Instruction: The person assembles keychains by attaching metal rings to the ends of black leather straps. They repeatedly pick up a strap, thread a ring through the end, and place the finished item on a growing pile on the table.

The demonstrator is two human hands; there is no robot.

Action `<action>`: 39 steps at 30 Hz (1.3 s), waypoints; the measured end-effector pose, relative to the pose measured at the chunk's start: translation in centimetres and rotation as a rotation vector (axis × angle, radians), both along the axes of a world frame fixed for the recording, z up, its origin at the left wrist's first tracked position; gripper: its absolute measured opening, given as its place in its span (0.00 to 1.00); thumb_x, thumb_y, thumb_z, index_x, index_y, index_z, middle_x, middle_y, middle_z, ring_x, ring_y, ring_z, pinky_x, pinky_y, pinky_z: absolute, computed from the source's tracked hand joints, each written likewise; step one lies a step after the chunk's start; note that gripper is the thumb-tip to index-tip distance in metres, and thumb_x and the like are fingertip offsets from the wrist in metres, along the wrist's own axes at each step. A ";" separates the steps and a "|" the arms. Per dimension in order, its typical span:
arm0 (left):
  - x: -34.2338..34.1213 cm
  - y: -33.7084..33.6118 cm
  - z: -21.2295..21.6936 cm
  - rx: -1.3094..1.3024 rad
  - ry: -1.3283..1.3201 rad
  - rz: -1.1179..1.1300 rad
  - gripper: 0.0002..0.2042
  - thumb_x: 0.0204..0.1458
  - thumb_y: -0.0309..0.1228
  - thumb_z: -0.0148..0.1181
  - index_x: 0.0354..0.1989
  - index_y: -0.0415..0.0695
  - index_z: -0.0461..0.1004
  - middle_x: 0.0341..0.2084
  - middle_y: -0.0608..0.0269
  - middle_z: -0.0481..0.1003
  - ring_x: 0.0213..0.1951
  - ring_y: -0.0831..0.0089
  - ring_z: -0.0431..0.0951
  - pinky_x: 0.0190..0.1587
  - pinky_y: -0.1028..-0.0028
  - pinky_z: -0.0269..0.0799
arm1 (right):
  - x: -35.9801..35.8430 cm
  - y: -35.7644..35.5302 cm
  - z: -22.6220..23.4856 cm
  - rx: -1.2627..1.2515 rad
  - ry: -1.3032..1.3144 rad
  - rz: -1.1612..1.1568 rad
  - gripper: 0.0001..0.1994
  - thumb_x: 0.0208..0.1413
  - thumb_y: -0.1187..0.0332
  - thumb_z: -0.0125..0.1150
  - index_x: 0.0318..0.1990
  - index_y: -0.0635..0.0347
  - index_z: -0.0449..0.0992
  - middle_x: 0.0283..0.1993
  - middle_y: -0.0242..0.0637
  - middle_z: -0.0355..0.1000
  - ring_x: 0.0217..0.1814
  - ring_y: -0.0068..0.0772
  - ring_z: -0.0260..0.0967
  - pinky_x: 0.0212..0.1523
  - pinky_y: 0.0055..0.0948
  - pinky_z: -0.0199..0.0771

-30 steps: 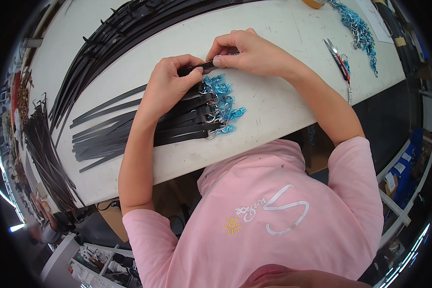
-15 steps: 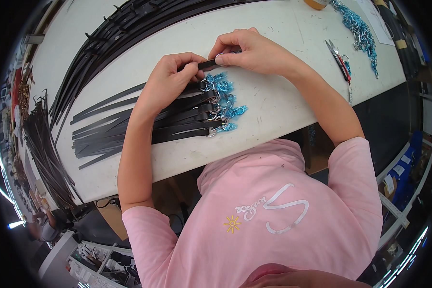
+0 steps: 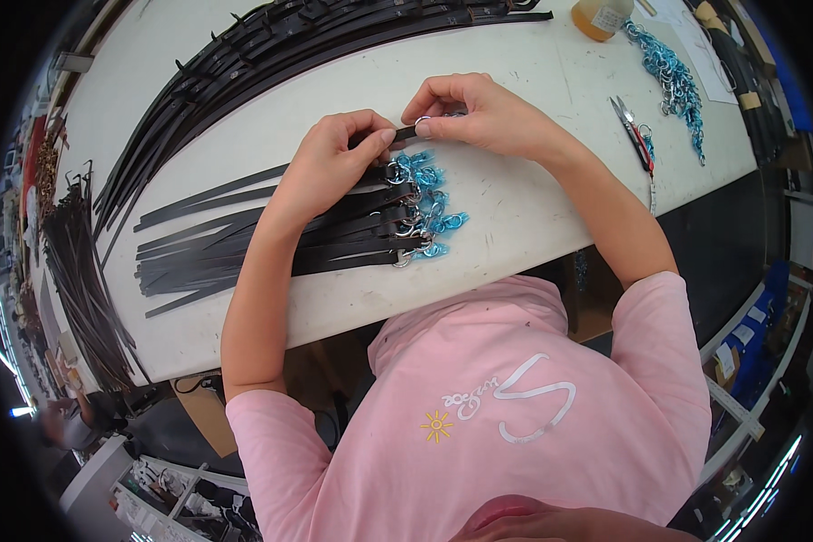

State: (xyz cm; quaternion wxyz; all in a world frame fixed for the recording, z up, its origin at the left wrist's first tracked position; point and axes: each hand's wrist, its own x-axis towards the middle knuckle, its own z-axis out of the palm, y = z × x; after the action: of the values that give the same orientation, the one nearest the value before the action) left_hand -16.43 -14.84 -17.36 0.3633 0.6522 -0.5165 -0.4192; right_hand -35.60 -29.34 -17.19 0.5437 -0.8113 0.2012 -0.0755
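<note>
My left hand [image 3: 334, 154] and my right hand [image 3: 470, 113] pinch the end of one black strap [image 3: 405, 134] between thumbs and fingers, just above the white table [image 3: 533, 208]. A small metal ring shows at my right fingertips. Under my left hand lies a pile of black straps [image 3: 271, 239], their ends fitted with metal clasps wrapped in blue film [image 3: 425, 203].
A long bundle of black straps [image 3: 271, 45] runs along the table's far side. More straps hang off the left edge [image 3: 81, 280]. At far right lie a heap of blue-wrapped clasps [image 3: 673, 77], red-handled pliers [image 3: 632, 131] and an amber jar [image 3: 602, 16].
Both hands have shifted slightly on the strap end, my right fingers now nearer the tip; the strap pile stays put.
</note>
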 end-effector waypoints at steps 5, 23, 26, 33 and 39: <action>-0.5 0.8 1.1 -0.078 -0.048 0.057 0.10 0.61 0.30 0.61 0.41 0.35 0.80 0.27 0.63 0.79 0.29 0.81 0.73 0.36 0.76 0.70 | -0.1 -0.2 -0.1 0.090 -0.039 -0.017 0.09 0.58 0.68 0.67 0.44 0.61 0.80 0.41 0.30 0.77 0.43 0.19 0.69 0.50 0.23 0.70; -1.0 1.0 1.6 -0.043 -0.045 0.099 0.10 0.63 0.30 0.60 0.44 0.35 0.79 0.27 0.70 0.75 0.31 0.84 0.70 0.37 0.80 0.69 | 0.0 -0.1 0.7 -0.017 -0.053 -0.036 0.09 0.57 0.68 0.68 0.42 0.61 0.80 0.40 0.29 0.78 0.44 0.22 0.69 0.52 0.27 0.71; -1.2 0.6 1.5 -0.029 -0.065 0.076 0.10 0.62 0.32 0.61 0.41 0.35 0.79 0.26 0.67 0.76 0.29 0.82 0.70 0.34 0.78 0.68 | -0.1 0.1 0.9 -0.028 -0.069 -0.028 0.09 0.57 0.68 0.67 0.42 0.61 0.81 0.40 0.29 0.78 0.44 0.22 0.69 0.52 0.27 0.71; -0.8 -0.2 0.8 0.078 0.128 0.032 0.10 0.63 0.33 0.61 0.38 0.37 0.79 0.28 0.70 0.77 0.31 0.84 0.69 0.36 0.80 0.67 | -0.3 0.4 0.9 -0.053 -0.063 -0.056 0.09 0.56 0.68 0.68 0.42 0.62 0.81 0.39 0.30 0.78 0.43 0.22 0.70 0.52 0.27 0.71; -0.3 -0.2 0.7 0.062 0.306 0.014 0.10 0.63 0.33 0.60 0.38 0.38 0.81 0.30 0.67 0.80 0.33 0.81 0.73 0.42 0.78 0.70 | -0.2 0.1 0.8 -0.013 -0.103 -0.011 0.09 0.57 0.68 0.67 0.41 0.63 0.81 0.39 0.30 0.78 0.43 0.22 0.71 0.52 0.27 0.72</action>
State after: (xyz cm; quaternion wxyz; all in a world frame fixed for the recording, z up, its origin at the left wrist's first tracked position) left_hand -16.68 -15.09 -16.63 0.4204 0.5950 -0.4375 -0.5271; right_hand -35.77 -29.25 -16.35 0.5478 -0.8086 0.1769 -0.1215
